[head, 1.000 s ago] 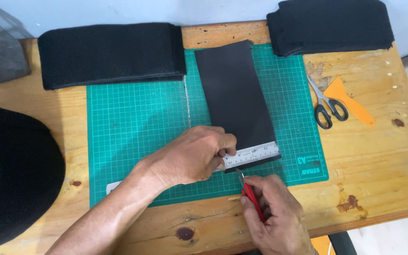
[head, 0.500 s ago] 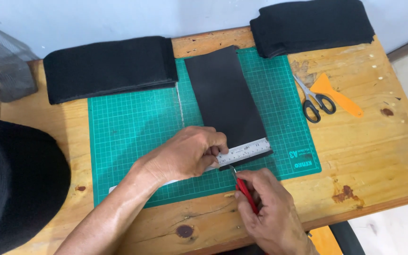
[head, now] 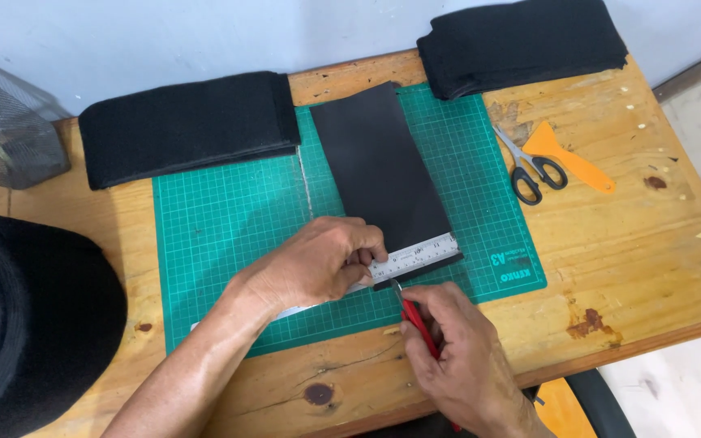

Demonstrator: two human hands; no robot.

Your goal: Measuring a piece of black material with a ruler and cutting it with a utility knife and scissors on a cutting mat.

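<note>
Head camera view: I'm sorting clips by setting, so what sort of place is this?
Probably a small craft or cutting workbench: a green gridded cutting mat on a worn wooden table, stacked black fabric strips, and black-handled scissors.

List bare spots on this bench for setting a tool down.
Free: bare wood right of the green cutting mat, below the scissors and orange scraper; open mat between the left black stack and left hand. Crowded: the mat's front edge, where ruler, black strip and right hand meet.
</note>
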